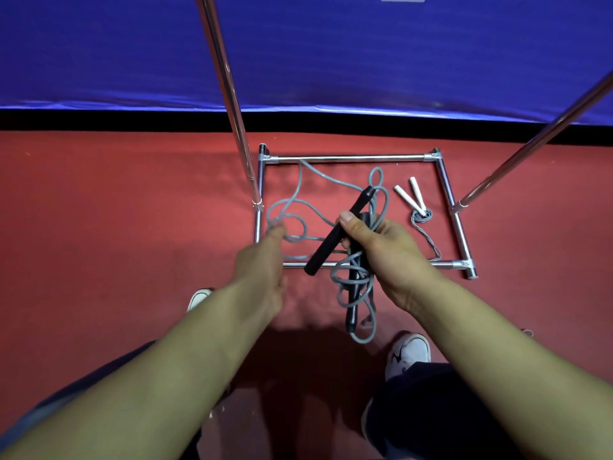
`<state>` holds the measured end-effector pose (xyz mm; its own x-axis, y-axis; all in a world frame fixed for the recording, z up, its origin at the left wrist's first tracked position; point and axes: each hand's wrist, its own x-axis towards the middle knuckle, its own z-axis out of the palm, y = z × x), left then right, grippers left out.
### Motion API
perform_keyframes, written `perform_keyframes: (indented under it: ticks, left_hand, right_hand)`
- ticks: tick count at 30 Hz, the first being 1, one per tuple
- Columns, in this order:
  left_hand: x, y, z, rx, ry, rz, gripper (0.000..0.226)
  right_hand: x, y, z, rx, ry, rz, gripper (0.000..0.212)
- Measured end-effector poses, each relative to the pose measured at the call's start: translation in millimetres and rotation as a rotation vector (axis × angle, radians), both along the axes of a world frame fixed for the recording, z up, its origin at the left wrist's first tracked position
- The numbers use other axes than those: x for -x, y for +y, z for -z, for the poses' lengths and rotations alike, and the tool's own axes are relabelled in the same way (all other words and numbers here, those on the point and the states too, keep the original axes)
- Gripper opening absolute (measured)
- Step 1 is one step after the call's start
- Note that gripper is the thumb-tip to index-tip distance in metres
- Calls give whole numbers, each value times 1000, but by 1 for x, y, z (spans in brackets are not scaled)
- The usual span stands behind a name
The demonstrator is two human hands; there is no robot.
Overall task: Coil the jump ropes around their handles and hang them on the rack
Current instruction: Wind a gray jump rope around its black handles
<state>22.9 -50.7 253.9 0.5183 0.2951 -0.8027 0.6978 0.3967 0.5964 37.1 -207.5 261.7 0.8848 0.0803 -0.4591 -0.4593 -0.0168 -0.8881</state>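
The right hand point(381, 247) is curled around the two black handles point(338, 232) of a jump rope, above the near bar of the rack base point(446, 185); the thumb lies on top of one handle, which points up and away from the person, and the second handle hangs down below the hand, over the floor in front of the base. The grey rope point(360, 283) of these handles falls in loose loops around the hanging handle and over the inside of the base; one long loop goes to the far bar of the base. The left hand point(265, 260) is at the left side of the base and pinches a part of this rope between the fingertips; the fingers are blurred, so the exact grip I cannot tell. A second jump rope with white handles point(411, 194) lies on the red floor point(132, 227) inside the base, near its right bar; its grey cord point(421, 216) is partly coiled just under the handles, with a loose end going to the near right corner. Two shiny poles point(229, 94) rise from the side bars of the base; behind the base is a blue wall pad point(331, 51). Two white shoes point(408, 353) stand on the floor in front of the base.
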Motion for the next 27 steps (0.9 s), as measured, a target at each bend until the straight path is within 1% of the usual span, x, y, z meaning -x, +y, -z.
perform_keyframes:
  ticks: [1, 2, 3, 4, 6, 7, 8, 9, 10, 13, 14, 16, 17, 19, 21, 22, 24, 26, 27]
  left_hand:
    - [0, 4, -1, 112, 114, 105, 32]
    - [1, 7, -4, 257, 167, 175, 40]
    - [1, 9, -8, 381, 160, 182, 46]
    - [1, 10, -12, 473, 113, 155, 48]
    - [-3, 11, -20, 615, -73, 49, 40]
    - [-4, 13, -23, 665, -171, -25, 36]
    - [-5, 15, -27, 684, -242, -78, 36]
    - [-7, 17, -26, 647, -291, -80, 40]
    - [-9, 16, -24, 550, -329, -11, 41]
    - [0, -2, -16, 94, -460, 417, 35]
    - [4, -8, -10, -32, -496, 529, 31]
    - [10, -14, 0, -216, -503, 668, 21]
    - [11, -14, 1, -283, -481, 701, 19]
    - [9, -9, 0, -307, -477, 686, 16]
    - [7, -8, -3, -268, -528, 608, 16]
    - [7, -8, -4, -278, -546, 582, 16]
    - [5, -7, -3, -281, -547, 571, 15]
    - [6, -7, -4, -154, -484, 623, 12]
    - [7, -7, -5, -84, -459, 655, 15]
  right_hand:
    - [0, -1, -1, 23, 1, 23, 29]
    - [-2, -3, 0, 31, 9, 56, 28]
    - [-3, -5, -1, 29, 21, 91, 27]
    - [-5, -8, 0, 26, 27, 112, 27]
    - [-6, -8, 2, 34, 28, 127, 28]
    - [-5, -7, 2, 36, 26, 130, 29]
    - [-4, -6, 3, 36, 23, 127, 30]
    - [-3, -3, 3, 27, 28, 119, 30]
    - [0, 0, 4, 16, 34, 101, 31]
    - [6, 10, 2, -50, 49, 12, 29]
    - [8, 13, 2, -77, 64, -28, 28]
    - [9, 15, 1, -150, 145, -70, 30]
    - [9, 15, 0, -197, 195, -73, 32]
    - [9, 12, 1, -256, 231, -53, 33]
    - [8, 10, 2, -268, 169, -45, 26]
    - [7, 9, 2, -265, 120, -42, 23]
    - [4, 6, 2, -235, 56, -9, 24]
    - [2, 4, 3, -226, 16, -5, 18]
    - [2, 3, 4, -214, -2, -24, 14]
